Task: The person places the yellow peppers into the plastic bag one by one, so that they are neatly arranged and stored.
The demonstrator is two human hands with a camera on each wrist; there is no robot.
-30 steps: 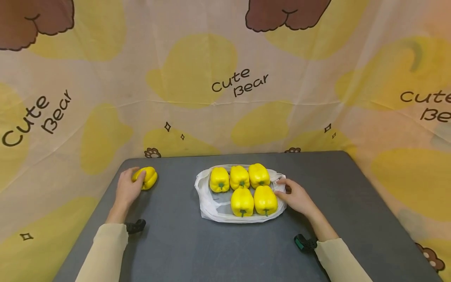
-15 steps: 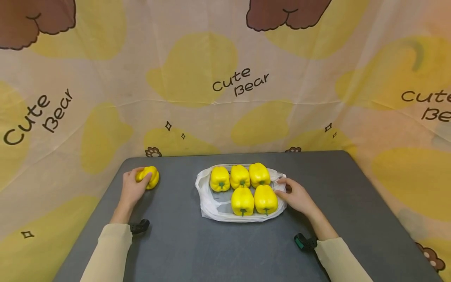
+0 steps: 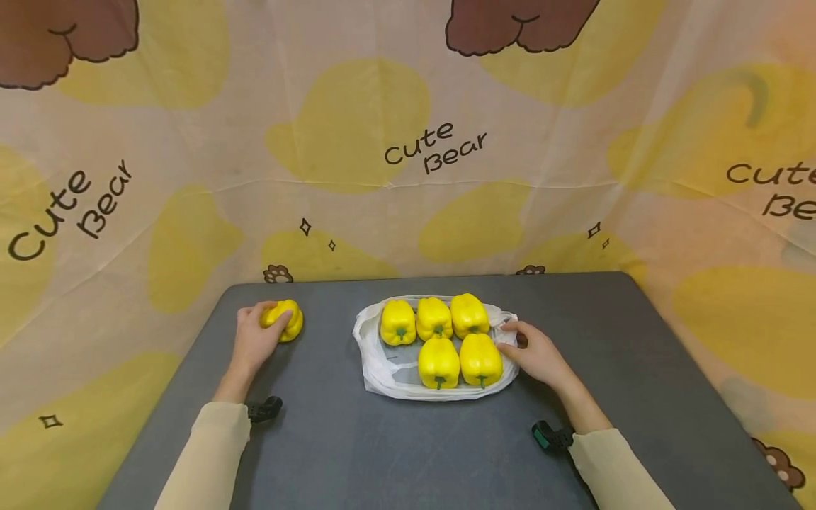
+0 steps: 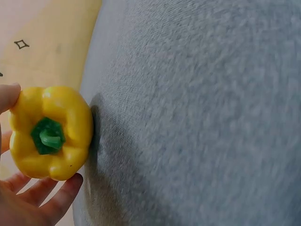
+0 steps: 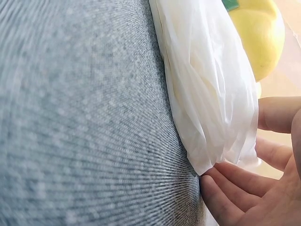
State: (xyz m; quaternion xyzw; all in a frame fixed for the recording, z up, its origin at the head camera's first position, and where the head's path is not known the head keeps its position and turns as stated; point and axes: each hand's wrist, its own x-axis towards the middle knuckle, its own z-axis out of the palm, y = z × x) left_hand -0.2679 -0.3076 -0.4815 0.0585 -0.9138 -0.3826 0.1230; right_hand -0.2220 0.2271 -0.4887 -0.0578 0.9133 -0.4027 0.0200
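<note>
My left hand (image 3: 253, 338) grips a yellow bell pepper (image 3: 291, 323) between thumb and fingers at the far left of the table. In the left wrist view, the green stem of this bell pepper (image 4: 33, 162) faces the camera, and its side is close against the grey surface. At the middle, a white plastic bag (image 3: 382, 379) lies spread with its edge rolled into a rim. Several yellow bell peppers (image 3: 438, 363) sit inside it in two rows, stems toward me. My right hand (image 3: 538, 355) pinches the right end of the bag (image 5: 211, 94), thumb over the rim, fingers below.
The grey table (image 3: 395, 460) has rounded far corners. A patterned curtain (image 3: 357, 142) hangs behind it and along both sides. Dark bands with small devices are worn on both wrists, the left device (image 3: 266, 409) and the right device (image 3: 550, 437).
My left hand has slid right across the table toward the bag, carrying the bell pepper along. My right hand and the bag have stayed put.
</note>
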